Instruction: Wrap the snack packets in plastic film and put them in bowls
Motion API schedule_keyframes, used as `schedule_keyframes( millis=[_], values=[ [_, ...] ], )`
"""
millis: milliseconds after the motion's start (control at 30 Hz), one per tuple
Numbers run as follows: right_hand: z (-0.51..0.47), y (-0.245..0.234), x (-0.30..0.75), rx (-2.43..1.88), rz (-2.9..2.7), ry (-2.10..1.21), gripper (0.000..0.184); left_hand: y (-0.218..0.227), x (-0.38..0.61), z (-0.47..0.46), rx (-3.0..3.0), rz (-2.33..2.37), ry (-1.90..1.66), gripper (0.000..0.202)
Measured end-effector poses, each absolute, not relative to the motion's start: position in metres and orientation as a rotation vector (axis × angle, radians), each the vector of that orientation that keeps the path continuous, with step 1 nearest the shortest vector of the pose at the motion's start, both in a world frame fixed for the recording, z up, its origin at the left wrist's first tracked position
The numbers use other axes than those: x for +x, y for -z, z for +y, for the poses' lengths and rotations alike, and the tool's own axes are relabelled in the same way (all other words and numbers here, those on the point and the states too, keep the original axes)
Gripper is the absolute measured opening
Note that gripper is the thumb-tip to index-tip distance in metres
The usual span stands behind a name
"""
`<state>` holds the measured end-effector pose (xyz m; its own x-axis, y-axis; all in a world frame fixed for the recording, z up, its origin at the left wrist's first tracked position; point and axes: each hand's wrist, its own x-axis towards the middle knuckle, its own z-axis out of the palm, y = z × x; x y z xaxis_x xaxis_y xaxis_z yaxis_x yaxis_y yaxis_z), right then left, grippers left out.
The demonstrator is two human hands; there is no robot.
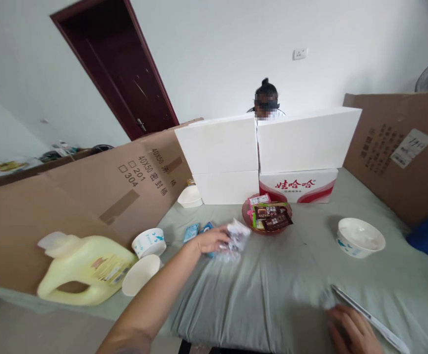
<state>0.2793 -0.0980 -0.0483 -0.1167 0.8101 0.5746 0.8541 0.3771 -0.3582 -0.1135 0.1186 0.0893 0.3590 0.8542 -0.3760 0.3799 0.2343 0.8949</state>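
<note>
My left hand [212, 241] reaches over the middle of the cloth, its fingers closed on a crinkled clear plastic packet [236, 241] with white and dark print, blurred by motion. Blue packets [191, 232] lie beside and partly under that hand. Just right of the held packet stands a reddish bowl [249, 227] of snack packets, brown ones [277, 221] on top. Low at the right, my right hand [352, 329] has curled fingers at a see-through, blurred scrap [326, 297]; what they grip is unclear. A long, thin silvery strip [371, 317] lies alongside it.
White boxes [225, 147] form a wall at the back, a person [266, 98] behind. Cardboard panels [88, 196] flank both sides. A yellow jug [88, 260] and paper bowls [140, 275] stand left; another paper bowl [359, 238] stands right.
</note>
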Motion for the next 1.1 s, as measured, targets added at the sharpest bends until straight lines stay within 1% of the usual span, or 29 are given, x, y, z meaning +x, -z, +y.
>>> schedule_keyframes(
  millis=[67,167,200,233,300,400,467,567,633,767,833,900,933,1000,1033,1100],
  values=[
    [-0.091,0.028,0.257,-1.46,-1.784,-0.111,0.032,-0.072,-0.088,0.088,1.188,1.034,-0.279,0.043],
    [-0.072,0.006,0.22,-1.396,-1.72,-0.703,0.056,-0.05,-0.048,0.057,0.948,0.794,-0.032,0.046],
    [-0.066,0.002,0.209,-1.373,-1.701,-0.893,0.062,-0.044,-0.037,0.051,0.921,0.775,0.007,0.047],
    [-0.06,-0.001,0.2,-1.386,-1.689,-1.023,0.064,-0.04,-0.028,0.047,0.913,0.784,0.018,0.049],
    [-0.051,-0.003,0.187,-1.514,-1.668,-1.109,0.06,-0.034,-0.017,0.042,0.925,0.878,-0.056,0.054],
    [-0.047,-0.005,0.181,-1.856,-1.69,-0.96,0.047,-0.026,-0.012,0.033,0.979,1.094,-0.398,0.056],
    [-0.049,-0.007,0.18,-2.032,-1.764,-0.83,0.046,-0.021,-0.012,0.021,1.004,1.179,-0.634,0.051],
    [-0.052,-0.012,0.178,-2.138,-1.871,-0.717,0.046,-0.014,-0.006,-0.004,1.145,1.191,-0.914,0.044],
    [-0.052,-0.016,0.174,-2.16,-1.908,-0.673,0.044,-0.011,0.004,-0.022,1.427,1.182,-1.038,0.042],
    [-0.054,-0.024,0.18,-2.123,-1.994,-0.657,0.037,-0.004,0.023,-0.048,2.2,1.134,-0.975,0.04],
    [-0.058,-0.024,0.197,-2.016,-2.019,-0.62,0.033,0.003,0.028,-0.054,2.429,1.141,-0.93,0.041],
    [-0.065,-0.019,0.226,-1.92,-2.004,-0.448,0.032,0.012,0.03,-0.058,2.518,1.199,-0.934,0.045],
    [-0.07,-0.015,0.243,-1.912,-1.981,-0.31,0.031,0.016,0.03,-0.059,2.534,1.225,-0.948,0.047],
    [-0.079,-0.005,0.277,-2.026,-1.927,-0.03,0.031,0.023,0.03,-0.059,2.542,1.251,-0.991,0.048],
    [-0.083,0.001,0.291,-2.108,-1.911,0.051,0.03,0.026,0.029,-0.059,2.54,1.257,-1.012,0.048],
    [-0.088,0.009,0.311,-2.207,-1.929,0.103,0.029,0.03,0.029,-0.059,2.537,1.255,-1.04,0.047]
  ],
)
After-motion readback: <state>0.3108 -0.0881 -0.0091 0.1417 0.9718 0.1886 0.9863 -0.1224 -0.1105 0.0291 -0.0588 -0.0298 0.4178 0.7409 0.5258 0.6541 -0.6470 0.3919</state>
